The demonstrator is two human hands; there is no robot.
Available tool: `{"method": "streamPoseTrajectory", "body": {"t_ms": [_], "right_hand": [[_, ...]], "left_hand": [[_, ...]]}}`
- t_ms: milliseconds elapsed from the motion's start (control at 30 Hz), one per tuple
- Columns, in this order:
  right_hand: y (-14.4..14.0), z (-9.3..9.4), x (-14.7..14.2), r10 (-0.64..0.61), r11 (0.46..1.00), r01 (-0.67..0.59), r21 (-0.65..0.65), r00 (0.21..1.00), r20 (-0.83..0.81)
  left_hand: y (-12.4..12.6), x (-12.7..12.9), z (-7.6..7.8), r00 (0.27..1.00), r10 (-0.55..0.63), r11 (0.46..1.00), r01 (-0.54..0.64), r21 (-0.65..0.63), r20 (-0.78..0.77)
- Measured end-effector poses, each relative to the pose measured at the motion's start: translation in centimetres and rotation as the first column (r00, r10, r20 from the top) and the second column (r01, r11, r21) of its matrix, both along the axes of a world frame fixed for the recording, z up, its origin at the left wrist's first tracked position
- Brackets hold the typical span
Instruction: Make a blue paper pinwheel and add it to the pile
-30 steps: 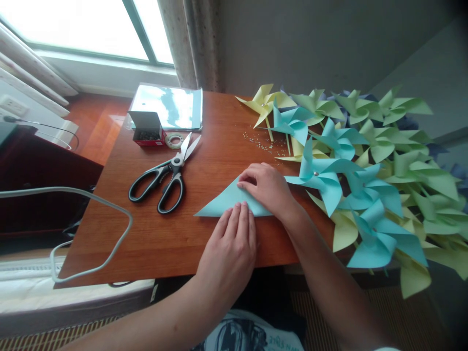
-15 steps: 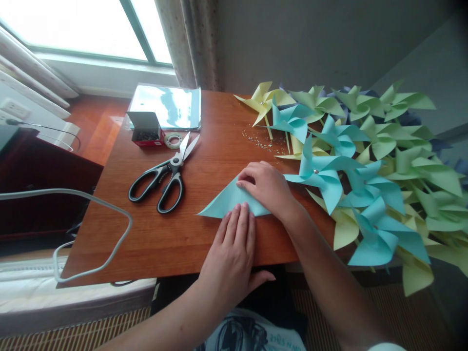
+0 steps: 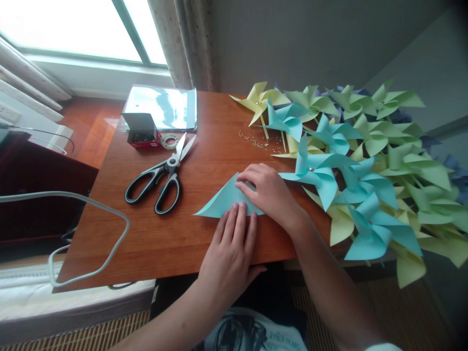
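Observation:
A light blue sheet of paper [image 3: 219,202], folded into a triangle, lies on the wooden table in front of me. My left hand [image 3: 234,234] rests flat on its near edge, fingers stretched out and thumb apart. On the triangle's upper right side is my right hand [image 3: 265,190], its fingers curved and its thumb close to the index finger on the paper. That hand covers the right part of the sheet. Left of the paper lie scissors [image 3: 171,165] with black and grey handles, blades parted.
Many paper pinwheels [image 3: 316,170] in blue, green and yellow crowd the table's right side. Small metallic bits [image 3: 258,143] are scattered near them. At the back left are an open small box [image 3: 142,136], a tape roll [image 3: 169,141] and plastic-wrapped sheets [image 3: 164,107]. A white cable [image 3: 91,200] loops at left.
The whole scene has shifted slightly left as the camera moved. Both hands stay on the folded paper; my left fingers have spread a little.

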State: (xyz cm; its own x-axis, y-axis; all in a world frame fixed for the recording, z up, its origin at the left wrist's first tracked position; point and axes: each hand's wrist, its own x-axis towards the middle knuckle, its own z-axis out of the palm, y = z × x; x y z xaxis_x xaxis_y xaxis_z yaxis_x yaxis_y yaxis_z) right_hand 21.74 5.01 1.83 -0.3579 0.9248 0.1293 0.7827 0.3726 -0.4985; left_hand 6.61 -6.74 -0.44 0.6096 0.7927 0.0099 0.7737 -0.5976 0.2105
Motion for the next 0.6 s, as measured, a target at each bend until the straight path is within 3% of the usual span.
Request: {"method": "streamPoseTrajectory", "body": {"t_ms": [133,300,600], "right_hand": [[-3.5,-0.1,1.1,-0.037,0.984,0.055,0.17,0.994,-0.107],[-6.8,-1.4,2.1,-0.107,0.979,0.121,0.166,0.99,-0.091],[-8.4,-2.7,3.6,-0.265,0.936,0.282,0.212,0.959,-0.104]], "left_hand": [[0.1,0.1,-0.1,1.0,-0.008,1.0,0.008,0.022,-0.006],[0.1,0.1,-0.1,1.0,-0.003,0.999,0.003,0.038,-0.013],[0.1,0.1,0.0,1.0,-0.001,0.999,0.002,0.047,-0.003]]}}
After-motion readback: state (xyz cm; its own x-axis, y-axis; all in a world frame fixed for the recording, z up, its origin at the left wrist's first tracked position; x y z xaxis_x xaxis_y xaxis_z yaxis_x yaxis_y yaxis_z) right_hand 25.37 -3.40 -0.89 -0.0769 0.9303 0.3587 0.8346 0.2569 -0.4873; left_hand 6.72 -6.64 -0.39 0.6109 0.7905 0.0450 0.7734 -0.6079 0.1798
